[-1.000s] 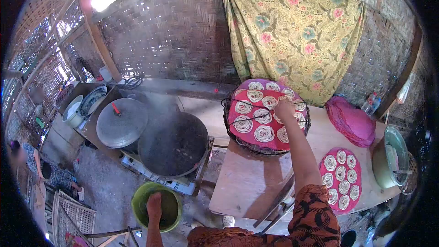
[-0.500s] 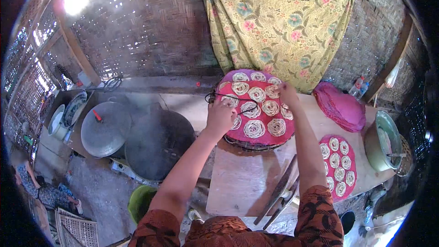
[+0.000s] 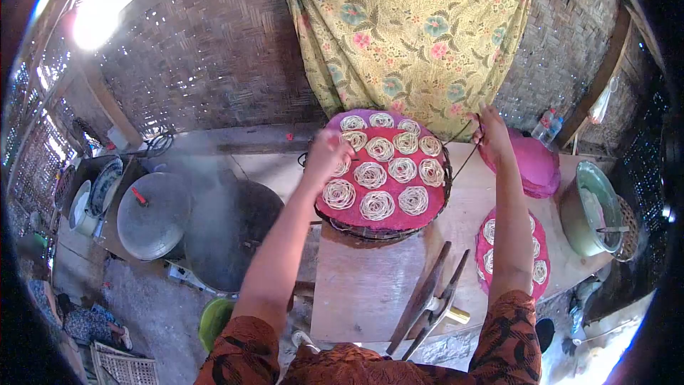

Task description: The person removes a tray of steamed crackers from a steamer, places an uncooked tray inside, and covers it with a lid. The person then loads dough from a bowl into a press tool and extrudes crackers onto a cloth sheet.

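Note:
Raised beyond the right rim of the basket, my right hand (image 3: pixel 491 132) is closed on a dark cord (image 3: pixel 464 165), which stretches taut in two strands to that rim. My left hand (image 3: pixel 328 160), somewhat blurred, is over the left side of the stack with its fingers curled; a bit of dark cord shows at its fingertips and beside the left rim. Between the hands, a round pink mat (image 3: pixel 356 215) bears several coiled noodle nests (image 3: pixel 377 205). It lies on a dark woven basket (image 3: pixel 370 234), with a purple mat edge showing at the back.
A second pink mat with noodle nests (image 3: pixel 540 271) lies right, partly behind my forearm. Behind it are stacked pink mats (image 3: pixel 534 164) and a green pot (image 3: pixel 591 207). Steam rises left from a large dark pan (image 3: pixel 235 242) beside a metal lid (image 3: pixel 153 214). Wooden bars (image 3: pixel 427 299) stand in front.
My right hand has left the nests and pulled cord out to the right. My left hand has moved back to the left, and the cord loop no longer lies across the nests.

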Motion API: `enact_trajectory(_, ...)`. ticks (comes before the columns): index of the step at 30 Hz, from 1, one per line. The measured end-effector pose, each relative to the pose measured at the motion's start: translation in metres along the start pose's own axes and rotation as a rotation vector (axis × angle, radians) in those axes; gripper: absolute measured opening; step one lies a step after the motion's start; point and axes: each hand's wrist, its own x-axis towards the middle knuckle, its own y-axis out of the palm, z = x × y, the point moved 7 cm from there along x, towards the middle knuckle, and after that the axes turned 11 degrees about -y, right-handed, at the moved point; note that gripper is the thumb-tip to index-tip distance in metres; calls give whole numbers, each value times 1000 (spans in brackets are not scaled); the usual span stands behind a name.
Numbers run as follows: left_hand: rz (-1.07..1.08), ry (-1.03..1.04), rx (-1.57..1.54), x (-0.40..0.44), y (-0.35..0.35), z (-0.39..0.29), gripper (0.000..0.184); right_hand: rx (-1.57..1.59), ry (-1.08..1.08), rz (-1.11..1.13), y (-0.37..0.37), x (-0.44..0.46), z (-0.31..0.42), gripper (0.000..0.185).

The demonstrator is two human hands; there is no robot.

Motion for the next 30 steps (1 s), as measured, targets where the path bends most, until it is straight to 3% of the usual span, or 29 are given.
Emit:
enact_trajectory(1, 72, -45, -298, 6, -15, -16, 48, -1, -2, 7, 5, 3, 7, 50)
enact_trajectory(4, -108, 43, -291, -10, -65, -83, 62, 97, 55, -35, 17, 4, 11, 57)
enact_trajectory(7, -69, -9, -365, -21, -92, -106, 54, 62, 105, 3, 27, 8, 16, 65)
enact_trajectory(10, 2, 95, -326, -14, -111, -105, 49, 24, 11, -13, 44, 5, 33, 71)
enact_trajectory(15, -76, 136, -276, -43, -135, -124, 48, 6, -139, 81, 76, -1, 81, 67)
enact_trajectory(19, -99, 285, -203, -85, -184, -159, 46, 25, -260, 214, 134, -27, 147, 70)
enact_trajectory(25, -102, 340, -121, -137, -273, -197, 41, 163, -247, 363, 230, -64, 195, 71)
enact_trajectory(30, -207, 326, -28, -172, -349, -171, 44, 282, -134, 442, 302, -89, 160, 80)
